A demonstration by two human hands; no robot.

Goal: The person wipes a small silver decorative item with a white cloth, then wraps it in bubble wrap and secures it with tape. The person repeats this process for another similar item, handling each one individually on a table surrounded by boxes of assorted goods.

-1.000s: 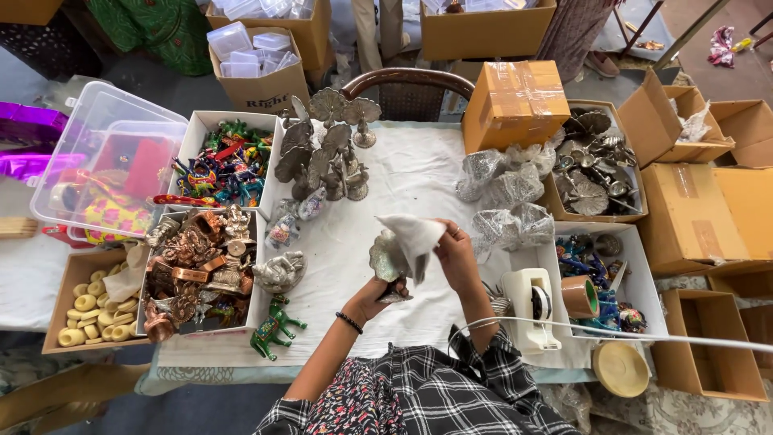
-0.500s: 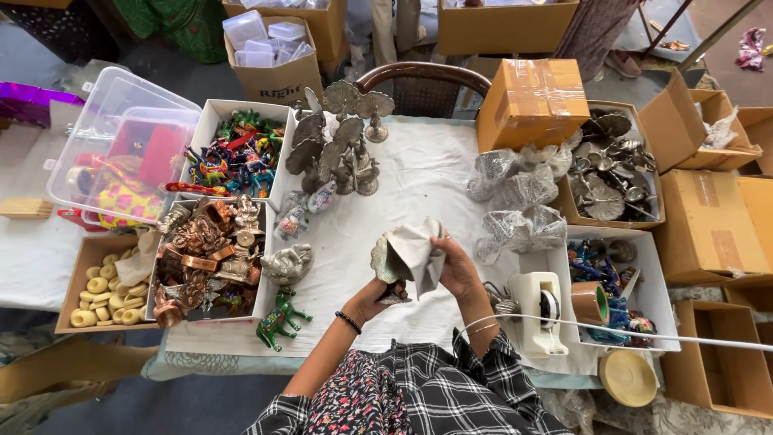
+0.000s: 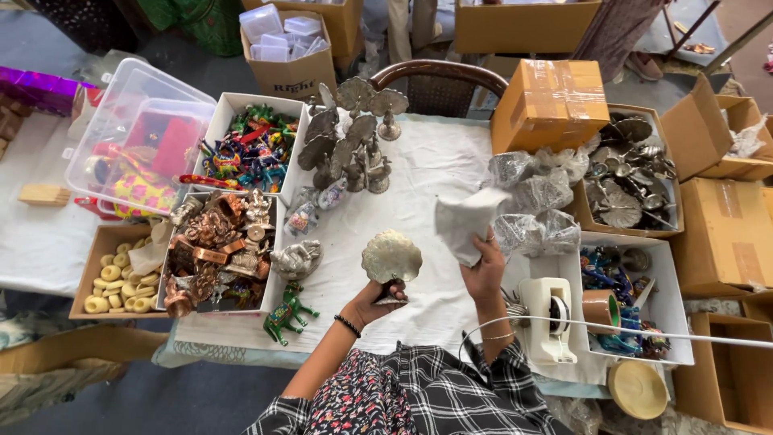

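Head view, and I see a metal ornament [image 3: 391, 258] just below the middle of the frame, over the white cloth [image 3: 435, 173] on the table. It is a silvery, dull-shining piece with a round scalloped fan on top, patterned on its face, standing on a short stem and foot. The left hand [image 3: 372, 300] wraps around that foot, fingers curled tight on it, and holds the piece upright. To its right, the right hand [image 3: 485, 270] pinches a crumpled sheet of white paper [image 3: 465, 221], raised a little above the cloth and apart from the ornament. I think the fan carries fine embossing, but the picture is too small for me to be sure. More ornaments [image 3: 350, 133] of the same grey metal stand in a cluster at upper centre. A green toy horse [image 3: 286, 314] stands at lower left of the hands, and a white tape dispenser [image 3: 547, 318] sits at lower right.
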